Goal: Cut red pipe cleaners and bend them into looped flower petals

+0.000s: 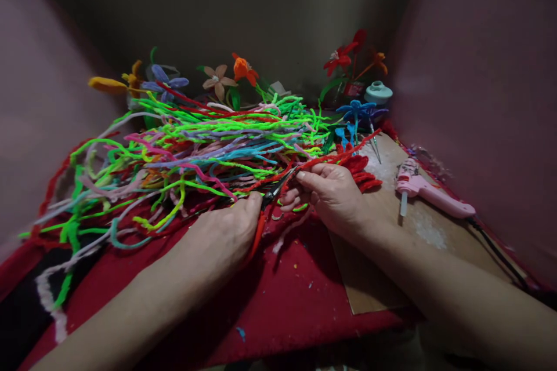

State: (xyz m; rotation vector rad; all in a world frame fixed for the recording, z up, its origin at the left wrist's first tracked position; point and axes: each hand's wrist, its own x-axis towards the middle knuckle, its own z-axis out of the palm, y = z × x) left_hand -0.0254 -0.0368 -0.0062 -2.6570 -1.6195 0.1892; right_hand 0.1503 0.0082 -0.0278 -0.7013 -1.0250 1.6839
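Note:
My left hand point(237, 226) is closed round the handles of a pair of scissors point(270, 192), whose blades point up and right toward my other hand. With thumb and index finger together, my right hand point(328, 194) pinches a red pipe cleaner point(322, 160) close by the blade tips. A large heap of green, pink, lilac, blue and red pipe cleaners point(226, 133) lies just beyond both hands. Red petal-like pieces point(362, 171) rest right behind my right hand.
A pink glue gun point(439, 197) lies on a brown board point(369, 287) at the right, its cord running toward the lower right. Pipe-cleaner flowers point(217, 81) stand along the back, with a pale teal container point(378, 93) at the back right. Red cloth point(278, 319) covers the table.

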